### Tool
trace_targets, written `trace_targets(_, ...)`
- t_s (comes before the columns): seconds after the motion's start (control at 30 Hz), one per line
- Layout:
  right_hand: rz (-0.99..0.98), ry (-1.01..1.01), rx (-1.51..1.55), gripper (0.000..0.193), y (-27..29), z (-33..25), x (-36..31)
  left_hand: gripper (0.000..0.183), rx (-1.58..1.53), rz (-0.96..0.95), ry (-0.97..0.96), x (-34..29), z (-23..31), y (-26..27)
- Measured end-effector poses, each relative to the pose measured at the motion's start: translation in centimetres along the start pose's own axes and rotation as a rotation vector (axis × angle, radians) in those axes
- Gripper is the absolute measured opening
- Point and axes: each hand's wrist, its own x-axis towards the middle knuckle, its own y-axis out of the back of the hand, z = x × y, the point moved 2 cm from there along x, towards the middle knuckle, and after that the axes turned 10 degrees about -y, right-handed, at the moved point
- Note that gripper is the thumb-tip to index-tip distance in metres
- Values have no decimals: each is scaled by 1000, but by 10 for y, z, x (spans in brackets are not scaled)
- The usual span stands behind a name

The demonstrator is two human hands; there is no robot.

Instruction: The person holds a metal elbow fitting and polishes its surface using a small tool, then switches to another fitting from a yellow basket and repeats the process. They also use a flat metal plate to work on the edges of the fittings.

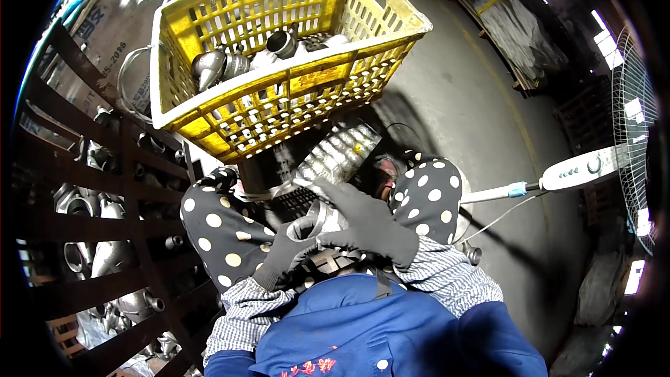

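Observation:
A silvery metal fitting (325, 219) with a round opening is held in front of my lap, partly hidden by fingers. My left hand (289, 246), in a dark grey glove, is closed around its near left side. From the right, my right hand (363, 222), gloved the same way, grips the fitting with fingers reaching over its far side and the thumb below. Just beyond my hands lies a shiny, ridged silver sheet or wrapped pack (340, 155); its exact kind is unclear. Past that stands a yellow plastic crate (289, 87) with several metal fittings (222, 66) inside.
Along the left, a brown slatted metal bin (66, 227) contains many similar metal parts (112, 255). A standing fan (579, 169) is on the right, its pole running toward my knee. One small metal piece (472, 255) lies on the floor. Covered stacks (520, 32) stand at the far right.

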Motion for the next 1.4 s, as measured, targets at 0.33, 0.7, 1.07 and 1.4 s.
trace_targets(0.33,-374,-7,344,87,-6,33,40,38,31,-70,-12,-2,8,0)
trace_targets(0.7,-30,-306,488,59,17,63,17,33,-330,42,83,-4,7,-1)
trace_targets(1.07,77,-89,381,40,5,24,-48,26,-727,161,24,1,-10,0)
trace_targets(1.4,99,-35,178,49,-10,19,-48,27,-646,226,-39,-1,-6,-1)
